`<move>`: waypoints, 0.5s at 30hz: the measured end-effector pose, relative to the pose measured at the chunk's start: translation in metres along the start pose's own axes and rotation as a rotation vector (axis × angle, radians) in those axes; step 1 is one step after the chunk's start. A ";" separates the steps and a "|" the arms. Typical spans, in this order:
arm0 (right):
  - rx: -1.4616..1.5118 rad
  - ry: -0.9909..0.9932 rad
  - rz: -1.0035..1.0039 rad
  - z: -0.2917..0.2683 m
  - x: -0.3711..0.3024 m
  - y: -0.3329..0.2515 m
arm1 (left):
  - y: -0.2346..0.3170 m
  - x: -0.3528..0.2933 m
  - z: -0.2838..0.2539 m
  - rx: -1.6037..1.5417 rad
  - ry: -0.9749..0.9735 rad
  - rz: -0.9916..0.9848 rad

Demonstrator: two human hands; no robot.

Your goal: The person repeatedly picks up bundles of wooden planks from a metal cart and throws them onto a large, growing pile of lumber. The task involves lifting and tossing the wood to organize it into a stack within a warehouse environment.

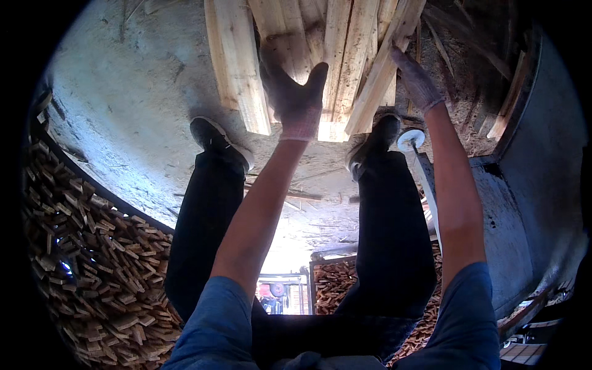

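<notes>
Several long pale wooden planks (349,58) lie side by side on the floor ahead of me, their near ends by my shoes. My left hand (291,92), in a grey work glove, is over the planks left of the middle. Its thumb stands wide apart from the fingers, which are dark and partly blurred; nothing shows in its grip. At the right side of the bundle, against a slanting plank (385,68), is my gloved right hand (419,80). Its fingers look stretched along that plank's edge, not wrapped round it.
My shoes (213,137) stand on a dusty concrete floor (142,92) strewn with splinters. Piled wood pieces (105,265) fill the lower left. At right are a grey metal panel (505,228), a round white disc on a post (411,140) and loose dark wood scraps (468,37).
</notes>
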State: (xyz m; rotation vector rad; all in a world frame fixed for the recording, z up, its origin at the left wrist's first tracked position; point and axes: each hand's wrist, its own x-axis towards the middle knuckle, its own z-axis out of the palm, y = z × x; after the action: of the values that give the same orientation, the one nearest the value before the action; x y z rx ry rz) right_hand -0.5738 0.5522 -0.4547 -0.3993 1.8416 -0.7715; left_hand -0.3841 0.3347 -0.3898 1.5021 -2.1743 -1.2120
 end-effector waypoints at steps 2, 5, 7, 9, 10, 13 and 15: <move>0.055 -0.037 -0.028 0.008 0.001 0.004 | -0.007 -0.005 -0.001 0.001 -0.018 -0.014; 0.146 0.003 0.129 0.035 -0.014 -0.049 | 0.003 0.005 -0.008 0.021 -0.169 -0.081; 0.191 0.089 0.136 0.039 -0.023 -0.056 | 0.011 0.005 -0.009 0.106 -0.235 -0.116; 0.224 0.151 0.144 0.052 -0.028 -0.060 | -0.003 0.012 -0.018 0.017 -0.248 -0.019; 0.229 0.155 0.156 0.057 -0.031 -0.057 | -0.008 0.014 -0.018 0.026 -0.289 -0.026; 0.487 0.110 0.286 0.055 -0.026 -0.041 | -0.004 0.004 -0.012 0.053 -0.376 -0.104; 1.222 0.238 0.320 0.069 -0.018 -0.017 | 0.005 0.002 -0.008 0.097 -0.361 -0.131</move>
State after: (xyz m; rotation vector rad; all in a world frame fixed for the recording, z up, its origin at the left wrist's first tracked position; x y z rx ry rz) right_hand -0.5048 0.5280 -0.4471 0.7715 1.2592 -1.5549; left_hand -0.3835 0.3293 -0.3819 1.5886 -2.4205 -1.5456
